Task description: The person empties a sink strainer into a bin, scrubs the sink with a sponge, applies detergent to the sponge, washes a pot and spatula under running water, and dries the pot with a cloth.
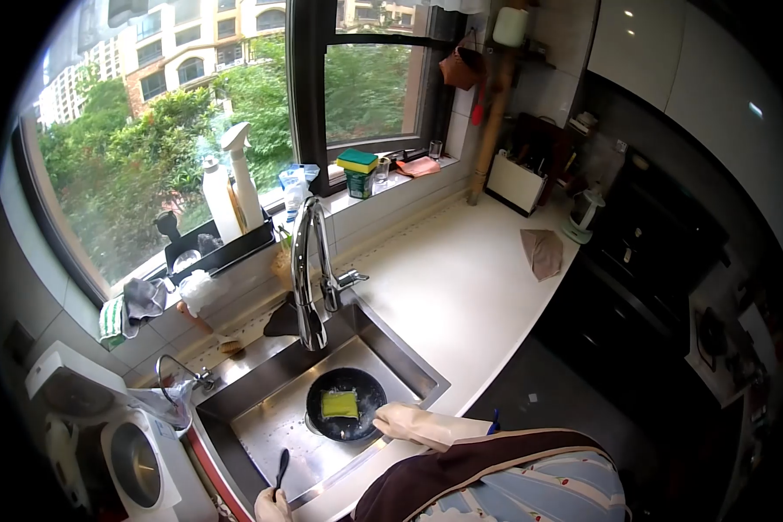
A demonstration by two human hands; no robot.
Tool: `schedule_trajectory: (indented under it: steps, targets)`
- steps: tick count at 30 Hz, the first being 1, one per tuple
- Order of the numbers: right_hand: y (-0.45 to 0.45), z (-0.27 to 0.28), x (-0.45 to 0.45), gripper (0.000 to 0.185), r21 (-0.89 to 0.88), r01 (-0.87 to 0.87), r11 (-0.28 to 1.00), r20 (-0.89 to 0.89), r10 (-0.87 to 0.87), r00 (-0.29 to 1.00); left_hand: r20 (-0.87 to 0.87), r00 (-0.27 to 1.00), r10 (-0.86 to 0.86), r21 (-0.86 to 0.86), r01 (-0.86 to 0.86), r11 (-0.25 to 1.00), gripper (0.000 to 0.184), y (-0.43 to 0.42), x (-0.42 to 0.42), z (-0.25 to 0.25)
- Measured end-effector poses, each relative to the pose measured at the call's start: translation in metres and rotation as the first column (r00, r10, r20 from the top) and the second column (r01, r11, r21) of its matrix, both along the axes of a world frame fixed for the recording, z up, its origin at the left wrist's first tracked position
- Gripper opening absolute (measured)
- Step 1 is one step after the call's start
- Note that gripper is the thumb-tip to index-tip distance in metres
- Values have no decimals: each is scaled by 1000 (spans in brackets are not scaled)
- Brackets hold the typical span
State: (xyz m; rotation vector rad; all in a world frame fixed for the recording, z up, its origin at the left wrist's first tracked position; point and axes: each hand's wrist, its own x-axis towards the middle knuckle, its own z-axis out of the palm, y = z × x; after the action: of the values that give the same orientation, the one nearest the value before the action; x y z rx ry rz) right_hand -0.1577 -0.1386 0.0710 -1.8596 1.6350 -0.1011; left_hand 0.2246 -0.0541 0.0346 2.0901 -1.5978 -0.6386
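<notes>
The pan (308, 388) lies in the sink (261, 435), nearer the front edge than the back edge. In it are a yellow-green sponge (340, 404), flat on the pan's floor, and a few pale specks. The left hand (272, 506), gloved, is closed around the end of a black tool (283, 468) at the sink's front-left corner. The right hand (398, 422), also gloved, is at the pan's rim by the front edge; whether its fingers pinch the rim cannot be told.

On the sill, a black tray (239, 250) holds a spray bottle (241, 178) and a white bottle (217, 198); a green tub (361, 183) with a sponge on top stands farther right, next to a glass (382, 170). The tap (302, 252) rises at the sink's back edge, its spout hanging over the basin behind the pan. A white appliance (165, 448) stands beside the left edge. A brown cloth (543, 253) lies near the counter's (448, 261) front edge, by a kettle (588, 209).

The round pan shows no clear long axis. The yellow-green sponge lies aslant to the sink's edges; the black tool points from the left hand towards the back edge.
</notes>
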Motion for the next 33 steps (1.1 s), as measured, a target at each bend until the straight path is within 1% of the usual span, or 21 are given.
schedule_trajectory:
  steps: [2, 4, 9, 10, 11, 14, 17, 19, 20, 21, 22, 24, 25, 26, 27, 28, 29, 30, 31, 32, 33]
  targets:
    - [-1, 1, 5, 35, -4, -31, 1000, 5, 31, 1000, -52, 998, 37, -32, -39, 999, 41, 2, -4, 8]
    - [0, 7, 10, 35, 8, -36, 999, 20, 36, 999, 115, 979, -168, 512, 87, 855, 34, -2, -15, 45]
    - [-2, 12, 10, 45, 54, 26, 998, 237, -38, 971, 94, 977, -189, 333, 148, 931, 33, -21, -35, 61]
    - [-2, 27, 9, 54, 450, 91, 888, 336, -263, 904, 95, 973, -211, 290, 176, 941, 33, -22, -48, 74]
    - [-6, 29, 10, 59, 634, 64, 770, 412, -406, 816, 95, 969, -229, 247, 200, 948, 33, -23, -60, 84]
    - [8, 41, -4, 65, 635, -41, 772, 723, -574, 383, -129, 949, -286, 20, 291, 956, 31, -30, -99, 74]
    - [-27, 22, -20, 51, 772, 154, 617, 443, -696, 564, -267, 895, -358, -64, 354, 933, 32, -44, -171, 96]
    - [-47, 0, -59, 35, 779, 143, 611, 535, -766, 357, -345, 847, -405, -123, 387, 914, 33, -59, -219, 100]
    - [-52, -2, -86, 30, 770, 135, 624, 591, -776, 221, -173, 841, -513, -185, 484, 855, 36, -73, -234, 76]
    - [-61, 3, -119, 24, 749, 123, 651, 610, -750, 257, -514, 764, -389, -150, 367, 918, 37, -84, -260, 49]
    - [-70, -1, -158, 26, 705, 130, 697, 635, -702, 321, -787, 578, -216, -69, 266, 961, 39, -93, -287, 34]
    - [-86, 40, -238, 27, 562, 373, 738, 528, -667, 526, -138, 794, -592, -290, 539, 791, 42, -98, -367, 95]
    - [-95, 54, -291, 27, 486, 449, 750, 523, -661, 539, -708, 598, -376, -135, 409, 903, 43, -109, -396, 90]
    - [-97, 67, -344, 27, 418, 510, 751, 507, -659, 555, -965, 29, 262, 260, 275, 926, 42, -122, -412, 52]
    - [-98, 88, -397, 27, 358, 579, 732, 503, -674, 541, -903, 428, -44, 112, 332, 937, 41, -117, -442, 77]
    - [-114, 60, -455, 25, 256, 728, 636, 489, -735, 470, -609, 708, -356, -2, 448, 894, 40, -119, -475, 104]
    - [-130, 65, -518, 24, 284, 784, 551, 436, -803, 406, -959, 155, 238, 269, 228, 936, 35, -130, -486, 72]
    - [-137, 78, -568, 28, 145, 882, 449, 341, -859, 381, -901, 341, 267, 358, 238, 903, 30, -129, -510, 111]
    - [-139, 90, -613, 33, -226, 886, 404, 190, -874, 447, -898, 305, 316, 390, 222, 894, 29, -134, -519, 103]
    - [-141, 101, -658, 39, -558, 769, 311, -8, -929, 370, -894, 263, 363, 420, 206, 884, 27, -137, -521, 91]
    - [-150, 106, -705, 43, -766, 612, 197, 82, -914, 397, -891, 271, 363, 418, 180, 891, 28, -137, -522, 83]
